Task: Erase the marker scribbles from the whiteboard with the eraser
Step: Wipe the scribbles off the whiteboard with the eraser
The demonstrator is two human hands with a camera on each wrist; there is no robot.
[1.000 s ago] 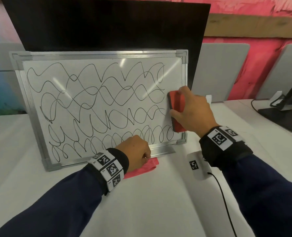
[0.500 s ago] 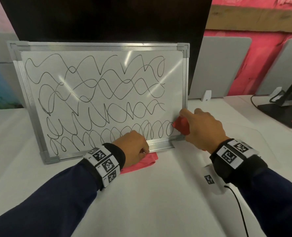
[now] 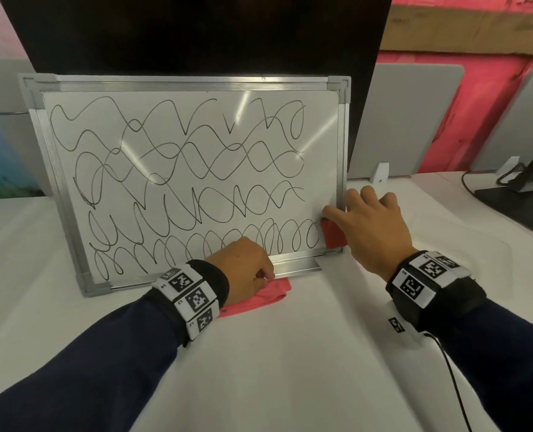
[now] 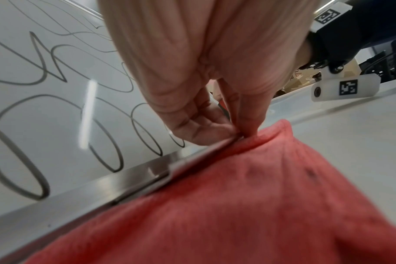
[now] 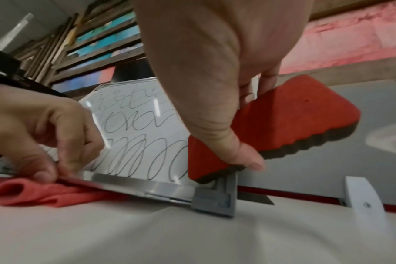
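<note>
The whiteboard (image 3: 321,135) leans upright against a black screen, its face covered with black scribbles (image 3: 196,188). My right hand (image 3: 349,204) grips the red eraser (image 3: 333,236) at the board's lower right corner. In the right wrist view the eraser (image 5: 283,128) is tilted, thumb on one edge and fingers on the other, with its dark felt end touching the corner of the frame. My left hand (image 3: 266,274) pinches the metal ledge (image 4: 136,178) under the board, above a pink cloth (image 3: 259,297).
A black screen (image 3: 196,32) stands behind the board, and grey dividers (image 3: 405,120) stand to its right. A monitor foot (image 3: 523,194) sits at the far right. A black cable (image 3: 455,385) trails from my right wrist over the white table (image 3: 290,369).
My right hand has carried the eraser down the board's right edge, from mid-height to the lower right corner. The left hand has stayed on the ledge.
</note>
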